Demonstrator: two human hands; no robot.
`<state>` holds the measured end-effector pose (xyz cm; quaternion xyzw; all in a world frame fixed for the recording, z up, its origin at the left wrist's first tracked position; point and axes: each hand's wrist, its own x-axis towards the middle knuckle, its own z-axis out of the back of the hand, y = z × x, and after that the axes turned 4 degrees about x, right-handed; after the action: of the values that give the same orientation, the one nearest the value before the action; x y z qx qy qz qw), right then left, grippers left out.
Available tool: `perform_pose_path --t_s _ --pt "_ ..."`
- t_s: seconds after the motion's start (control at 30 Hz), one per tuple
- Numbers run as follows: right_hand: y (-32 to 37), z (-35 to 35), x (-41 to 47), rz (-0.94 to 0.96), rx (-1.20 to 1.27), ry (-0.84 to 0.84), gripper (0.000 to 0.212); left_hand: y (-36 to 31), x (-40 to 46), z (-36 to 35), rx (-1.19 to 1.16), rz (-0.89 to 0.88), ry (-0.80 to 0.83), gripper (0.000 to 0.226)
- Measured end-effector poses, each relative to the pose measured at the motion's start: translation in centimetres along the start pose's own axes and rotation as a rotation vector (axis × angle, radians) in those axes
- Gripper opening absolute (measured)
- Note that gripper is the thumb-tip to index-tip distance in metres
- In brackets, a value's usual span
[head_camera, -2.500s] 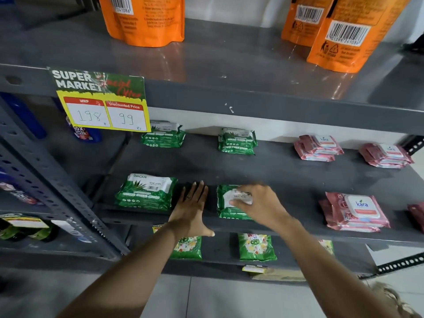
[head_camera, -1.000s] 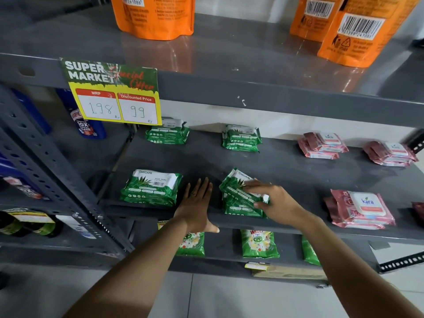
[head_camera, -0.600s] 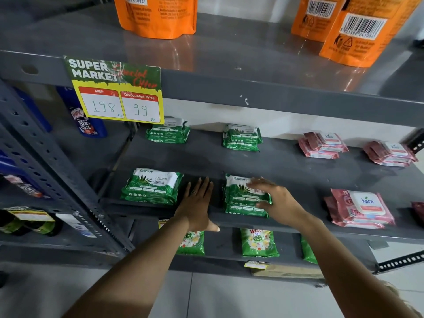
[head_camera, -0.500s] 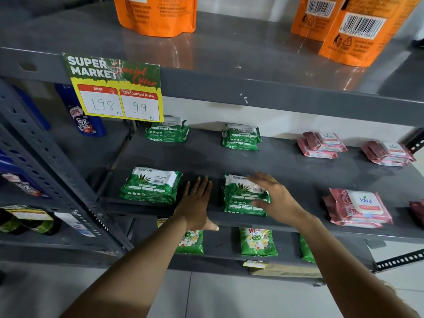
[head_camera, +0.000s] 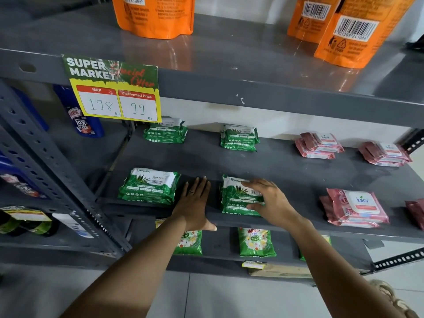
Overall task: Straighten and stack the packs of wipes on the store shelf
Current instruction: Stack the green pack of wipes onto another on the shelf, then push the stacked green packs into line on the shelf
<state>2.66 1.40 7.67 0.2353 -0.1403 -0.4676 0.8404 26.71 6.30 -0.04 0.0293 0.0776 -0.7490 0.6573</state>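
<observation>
From the head view, a stack of green wipes packs (head_camera: pixel 236 198) lies at the front edge of the shelf (head_camera: pixel 286 175). The right hand (head_camera: pixel 273 203) rests on it, fingers spread and loose. The left hand (head_camera: pixel 195 203) lies flat on the shelf just beside it, fingers straight, between it and another green stack (head_camera: pixel 149 187).

Maroon wipes pack (head_camera: pixel 416 212) half off-frame

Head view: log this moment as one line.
left hand: flat on shelf | right hand: resting on Origami wipes stack | stage: straightening
</observation>
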Motion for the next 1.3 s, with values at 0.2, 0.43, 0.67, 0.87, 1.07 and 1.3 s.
perform_pose_path --t_s 0.2,0.43,0.67,0.87,1.07,1.3 --pt "-0.2 -0.3 -0.3 0.018 0.006 0.001 0.065 0.1 -0.1 -0.1 -0.002 0.005 -0.003 0.138" --pt "-0.4 -0.5 -0.3 0.025 0.006 0.001 0.065 0.0 -0.3 0.2 -0.014 0.008 -0.013 0.138" --pt "-1.0 -0.1 -0.4 0.014 0.064 0.034 0.073 -0.1 -0.3 0.2 -0.019 0.013 -0.013 0.139" --pt "-4.8 5.6 -3.0 -0.14 -0.001 -0.246 0.064 -0.3 0.0 0.1 0.005 0.027 -0.017 0.14" --pt "-10.1 11.2 -8.1 -0.368 -0.017 -0.437 0.054 0.0 0.1 -0.5 -0.022 0.007 -0.088 0.143" --pt "-14.4 11.9 -10.3 -0.539 -0.155 -0.252 0.083 0.0 -0.1 -0.4 -0.004 0.011 -0.053 0.141"
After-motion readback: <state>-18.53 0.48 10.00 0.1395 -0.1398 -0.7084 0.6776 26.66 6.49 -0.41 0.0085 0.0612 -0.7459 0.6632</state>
